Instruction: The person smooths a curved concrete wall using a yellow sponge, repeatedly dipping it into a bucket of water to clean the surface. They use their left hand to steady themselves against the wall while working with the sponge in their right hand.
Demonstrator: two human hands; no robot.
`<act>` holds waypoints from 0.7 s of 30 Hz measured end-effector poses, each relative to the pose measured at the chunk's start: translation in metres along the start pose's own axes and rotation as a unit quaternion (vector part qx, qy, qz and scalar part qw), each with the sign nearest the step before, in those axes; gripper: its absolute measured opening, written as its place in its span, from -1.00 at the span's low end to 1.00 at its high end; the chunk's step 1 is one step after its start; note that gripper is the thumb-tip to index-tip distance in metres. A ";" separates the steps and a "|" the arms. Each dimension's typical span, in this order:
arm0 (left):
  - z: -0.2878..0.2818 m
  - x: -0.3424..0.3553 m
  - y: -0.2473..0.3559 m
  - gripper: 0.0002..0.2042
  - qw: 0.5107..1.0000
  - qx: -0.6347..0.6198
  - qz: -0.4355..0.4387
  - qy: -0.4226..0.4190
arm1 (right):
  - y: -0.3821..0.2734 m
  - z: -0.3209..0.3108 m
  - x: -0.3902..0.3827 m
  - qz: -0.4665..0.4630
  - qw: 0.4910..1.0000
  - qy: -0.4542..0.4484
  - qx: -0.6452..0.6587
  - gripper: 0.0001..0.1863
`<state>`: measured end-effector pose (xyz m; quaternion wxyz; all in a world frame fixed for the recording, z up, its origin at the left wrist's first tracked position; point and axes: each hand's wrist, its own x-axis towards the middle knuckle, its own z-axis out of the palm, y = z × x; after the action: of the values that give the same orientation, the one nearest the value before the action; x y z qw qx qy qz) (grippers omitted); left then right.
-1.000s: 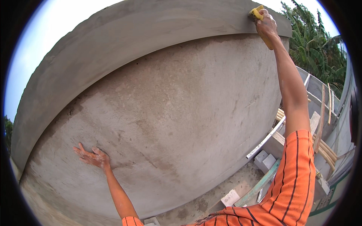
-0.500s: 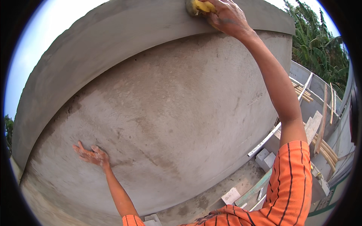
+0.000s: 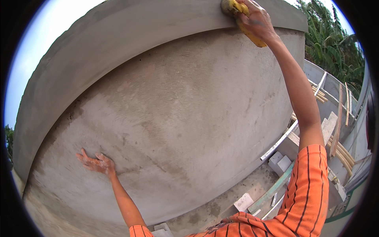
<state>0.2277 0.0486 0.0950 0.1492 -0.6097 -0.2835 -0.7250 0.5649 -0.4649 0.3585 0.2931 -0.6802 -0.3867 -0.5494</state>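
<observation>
Right hand [image 3: 256, 19] back rightward, gripping yellow sponge [image 3: 237, 8] on plastered wall [image 3: 189, 110]; left hand [image 3: 96, 162] seemingly flat, fingers spread.

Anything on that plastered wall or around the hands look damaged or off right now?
No cracks or breaks show. The grey plastered wall has darker, damp-looking patches and streaks across its middle, so the finish looks uneven. The right hand presses a yellow sponge to the upper band; the left hand lies flat lower down.

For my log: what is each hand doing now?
Left hand: open, flat on the wall.
Right hand: closed on a yellow sponge.
</observation>
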 end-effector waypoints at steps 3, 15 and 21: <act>0.013 -0.002 0.015 -0.32 1.000 -0.025 -0.010 0.001 | 0.042 -0.005 0.024 0.018 0.975 0.041 -0.218 -0.66; 0.008 0.001 0.016 -0.32 1.000 -0.016 -0.022 -0.004 | 0.051 -0.009 -0.003 0.085 0.988 0.040 -0.127 -0.74; 0.003 -0.001 0.003 -0.33 1.000 -0.005 -0.009 -0.013 | -0.086 0.019 0.037 -0.017 0.989 0.060 0.137 -0.69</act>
<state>0.2318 0.0476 0.0952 0.1364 -0.6172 -0.2871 -0.7197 0.5053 -0.3966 0.3881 0.3963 -0.5932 -0.4516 -0.5359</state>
